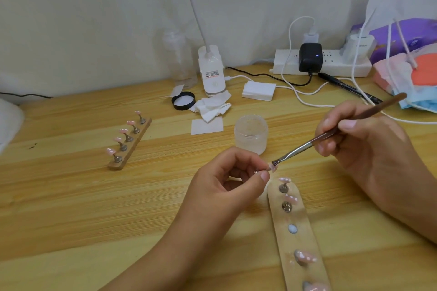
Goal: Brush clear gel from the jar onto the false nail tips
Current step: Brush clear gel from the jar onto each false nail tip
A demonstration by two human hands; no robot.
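While I work above the pale wooden bench (71, 196), my left grip (227, 179) pinches a small metal peg between thumb and fingertips. The peg carries a pink false nail tip (273, 168), raised off the bench surface. My right grip (369, 146) grasps a thin brown-handled brush with a silver metal ferrule (295, 151), held like a pen. The handle slants up toward the right edge of the bench. The dark bristles touch the top of the held nail tip.

The frosted clear plastic jar (251, 134) stands uncapped near the middle of the bench, just beyond my left fingertips. Its contents cannot be made out.

A long light wooden holder strip (307, 238) runs from just below the held tip to the near edge. It carries four pink nail tips on metal pegs and one bare round disc (292, 228) between them.

A second wooden holder strip (131, 151) lies toward the left edge, well apart from my hands, with five pink tips upright on pegs.

A round black lid (183, 101) and crumpled white wipes (210, 107) lie beyond the jar. A white power strip (331, 64) sits along the far edge.
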